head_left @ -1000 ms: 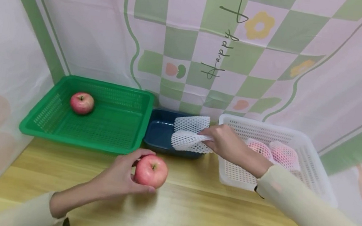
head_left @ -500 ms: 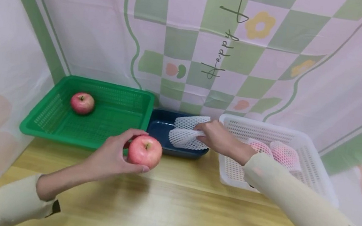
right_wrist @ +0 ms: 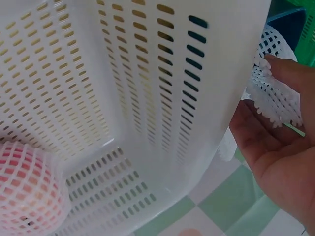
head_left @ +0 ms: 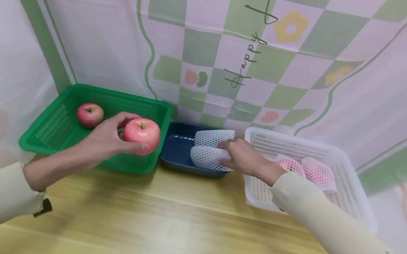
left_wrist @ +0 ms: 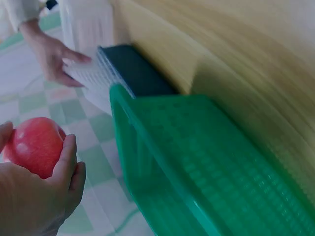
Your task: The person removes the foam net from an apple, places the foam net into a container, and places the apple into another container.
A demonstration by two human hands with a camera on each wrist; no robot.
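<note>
A pinkish-red apple [head_left: 141, 135] is held between the thumb and fingers of my left hand [head_left: 109, 135], over the right part of the green basket [head_left: 127, 164]. A second apple [head_left: 90, 115] lies inside that basket, at its left. My right hand [head_left: 244, 156] is at the right end of the dark blue tray [head_left: 176, 149], where two white foam net sleeves [head_left: 208, 157] lie across it. In the right wrist view the thumb touches the near sleeve [right_wrist: 275, 93], while the fingers stand spread below. The left wrist view also has thumb and fingers apart around the sleeve's end.
At the right stands a white perforated basket [head_left: 358, 203] with fruit in pink foam nets [head_left: 319, 174]. All containers line the back of the wooden table [head_left: 172, 232], against a checked cloth backdrop [head_left: 233, 57].
My left hand has carried the apple left and up, from in front of the tray to over the green basket. My right hand has lowered the near foam net sleeve into the tray and spread its fingers.
</note>
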